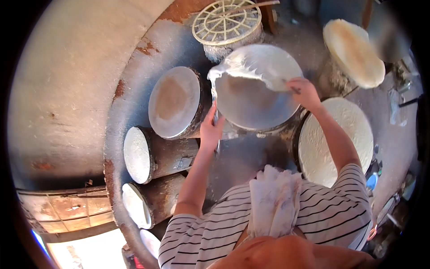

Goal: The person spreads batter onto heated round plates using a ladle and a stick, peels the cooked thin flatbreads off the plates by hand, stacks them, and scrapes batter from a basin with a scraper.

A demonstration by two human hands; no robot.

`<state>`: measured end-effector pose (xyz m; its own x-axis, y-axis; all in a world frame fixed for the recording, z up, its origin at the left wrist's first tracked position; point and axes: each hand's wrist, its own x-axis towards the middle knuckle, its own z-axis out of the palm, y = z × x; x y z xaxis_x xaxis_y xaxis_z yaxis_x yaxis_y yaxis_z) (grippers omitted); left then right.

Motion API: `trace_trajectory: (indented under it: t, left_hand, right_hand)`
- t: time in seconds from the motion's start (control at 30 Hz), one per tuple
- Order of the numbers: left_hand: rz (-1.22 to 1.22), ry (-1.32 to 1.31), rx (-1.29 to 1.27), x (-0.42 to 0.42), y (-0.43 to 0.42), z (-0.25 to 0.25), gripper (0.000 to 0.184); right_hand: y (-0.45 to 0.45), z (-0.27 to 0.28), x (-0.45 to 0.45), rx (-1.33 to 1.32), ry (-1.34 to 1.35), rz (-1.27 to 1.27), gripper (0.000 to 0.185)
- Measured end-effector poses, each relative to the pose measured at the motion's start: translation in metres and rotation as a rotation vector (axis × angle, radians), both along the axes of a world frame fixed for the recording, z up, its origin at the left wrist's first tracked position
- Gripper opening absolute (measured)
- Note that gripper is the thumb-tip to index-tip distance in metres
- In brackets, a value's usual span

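Observation:
A large round griddle lies in front of me, its far part covered by white batter with a ragged edge. My left hand is closed round the handle of a long thin tool at the griddle's left side; white batter clings to the tool's upper end. At the right edge, my right hand pinches a small dark tool over the batter's border. Left of this griddle is a second round griddle with a brown patch in its middle.
A pale spoked rack stands at the back. A round flatbread is at the back right, and a batter-covered round plate at right. More round drum tops line the left, near a curved wall.

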<state>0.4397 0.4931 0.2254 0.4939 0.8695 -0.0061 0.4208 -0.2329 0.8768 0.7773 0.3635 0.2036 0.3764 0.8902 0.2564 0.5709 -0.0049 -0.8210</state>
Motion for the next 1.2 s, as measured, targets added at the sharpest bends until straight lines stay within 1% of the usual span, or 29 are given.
trace_trajectory:
  t: [0.07, 0.1, 0.17, 0.2, 0.27, 0.3, 0.33, 0.4, 0.5, 0.53, 0.6, 0.63, 0.73, 0.77, 0.87, 0.9, 1.0, 1.03, 1.13, 1.17, 1.2]
  left_hand:
    - [-0.014, 0.044, 0.149, 0.0, -0.005, -0.009, 0.057]
    - [-0.038, 0.065, 0.325, 0.003, -0.005, -0.019, 0.057]
    - [0.017, 0.183, 0.148, 0.001, -0.024, 0.002, 0.056]
    - [0.043, 0.246, 0.062, 0.001, -0.033, 0.013, 0.056]
    - [0.086, 0.395, -0.169, -0.012, -0.054, 0.039, 0.055]
    - [0.06, 0.367, -0.126, -0.019, -0.057, 0.032, 0.055]
    - [0.035, 0.339, -0.084, -0.026, -0.06, 0.024, 0.054]
    - [0.017, 0.423, -0.14, -0.02, -0.059, 0.028, 0.055]
    - [-0.067, 0.454, -0.078, -0.008, -0.053, 0.011, 0.055]
    - [-0.076, 0.487, -0.103, -0.008, -0.052, 0.019, 0.055]
    - [-0.083, 0.559, -0.202, -0.018, -0.073, 0.037, 0.055]
    - [-0.149, 0.402, -0.049, -0.029, -0.08, 0.03, 0.055]
    - [-0.228, 0.412, -0.026, -0.035, -0.08, 0.023, 0.055]
    - [-0.227, 0.524, -0.193, -0.021, -0.073, 0.031, 0.056]
    - [-0.261, 0.59, -0.215, -0.004, -0.072, 0.045, 0.057]
    - [-0.266, 0.582, -0.222, -0.007, -0.076, 0.05, 0.057]
    - [-0.262, 0.406, -0.246, -0.049, -0.094, 0.031, 0.057]
    - [-0.297, 0.406, -0.175, -0.046, -0.095, 0.037, 0.057]
    - [-0.273, 0.497, -0.283, -0.039, -0.088, 0.035, 0.058]
    - [-0.19, 0.435, -0.32, -0.042, -0.086, 0.037, 0.057]
    - [-0.108, 0.379, -0.359, -0.053, -0.089, 0.042, 0.056]
  right_hand:
    - [0.022, -0.019, 0.041, -0.059, -0.322, -0.045, 0.028]
    - [0.031, -0.022, 0.036, -0.044, -0.308, 0.054, 0.029]
    - [0.042, -0.025, 0.006, -0.016, -0.261, 0.237, 0.031]
    - [0.032, -0.024, -0.007, -0.03, -0.242, 0.25, 0.03]
    - [0.009, -0.007, -0.019, -0.064, -0.217, 0.286, 0.03]
    - [0.002, 0.003, -0.015, -0.025, -0.151, 0.284, 0.027]
    - [0.009, -0.001, 0.0, -0.1, -0.076, 0.256, 0.027]
    - [0.041, -0.006, 0.044, -0.23, 0.063, 0.198, 0.028]
    - [0.078, -0.034, 0.052, 0.045, -0.325, 0.333, 0.026]
    - [0.073, -0.026, 0.043, 0.07, -0.313, 0.346, 0.025]
    - [0.034, -0.016, 0.009, 0.081, -0.272, 0.398, 0.022]
    - [0.025, -0.016, 0.01, 0.126, -0.205, 0.438, 0.02]
    - [0.053, 0.006, 0.043, -0.275, -0.025, 0.443, 0.019]
    - [0.077, -0.013, 0.058, -0.123, -0.064, 0.344, 0.016]
    - [0.084, -0.027, 0.043, 0.083, -0.249, 0.493, 0.015]
    - [0.069, -0.019, 0.034, 0.1, -0.264, 0.556, 0.021]
    - [0.032, -0.003, 0.036, 0.012, 0.006, 0.676, 0.024]
    - [0.037, 0.002, 0.041, -0.098, -0.003, 0.66, 0.027]
    - [0.073, -0.011, 0.046, 0.063, -0.1, 0.58, 0.029]
    - [0.068, -0.013, 0.049, -0.02, -0.204, 0.613, 0.03]
    - [0.051, -0.003, 0.054, -0.065, -0.111, 0.625, 0.029]
